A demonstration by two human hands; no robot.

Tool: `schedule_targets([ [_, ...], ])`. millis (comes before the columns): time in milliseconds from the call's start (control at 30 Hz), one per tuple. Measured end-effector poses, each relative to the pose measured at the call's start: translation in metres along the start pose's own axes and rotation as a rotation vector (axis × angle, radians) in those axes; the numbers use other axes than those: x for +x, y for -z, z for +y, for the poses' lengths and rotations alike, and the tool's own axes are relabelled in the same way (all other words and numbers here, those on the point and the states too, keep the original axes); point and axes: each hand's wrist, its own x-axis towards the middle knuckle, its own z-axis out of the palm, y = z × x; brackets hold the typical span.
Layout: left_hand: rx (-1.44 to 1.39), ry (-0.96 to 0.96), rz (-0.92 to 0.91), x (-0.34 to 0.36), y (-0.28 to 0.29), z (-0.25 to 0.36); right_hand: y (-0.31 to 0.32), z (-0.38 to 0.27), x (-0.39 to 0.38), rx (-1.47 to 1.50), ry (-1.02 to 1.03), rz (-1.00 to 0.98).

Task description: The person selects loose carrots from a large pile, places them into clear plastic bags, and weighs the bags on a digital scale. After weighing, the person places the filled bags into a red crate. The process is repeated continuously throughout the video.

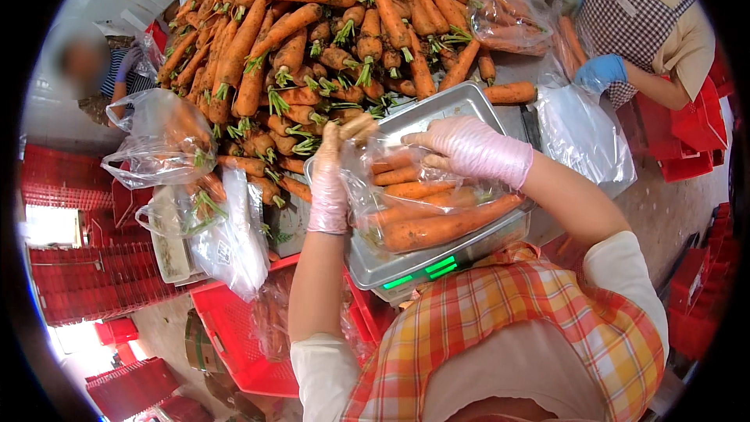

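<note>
A clear plastic bag of carrots [449,228] lies on the metal tray [488,100] of a scale with green displays [441,270]. My left hand [332,180], in a pink glove with dirty fingertips, grips the bag's upper left part with curled fingers. My right hand [473,148], gloved alike, holds the bag's upper edge on the right, its fingertips bent onto the plastic. A big heap of soiled carrots [289,55] with short green tops lies beyond the tray.
Bagged carrots [183,129] and empty bags [238,242] lie left, more bags [578,141] right. A red crate [226,344] stands below the table. A co-worker in blue gloves [633,39] is at upper right, another person [117,70] at left. Stacked red crates [94,266] line the left.
</note>
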Motion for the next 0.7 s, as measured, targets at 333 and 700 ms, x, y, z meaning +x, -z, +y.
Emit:
schedule_targets([
  [333,1.221,-0.443,-0.317,-0.036,-0.069,-0.033,-0.013,0.000,0.013,0.151,-0.189,-0.199],
  [700,0.483,-0.480,-0.092,-0.141,-0.070,0.081,0.082,-0.037,-0.070,-0.133,0.127,0.510],
])
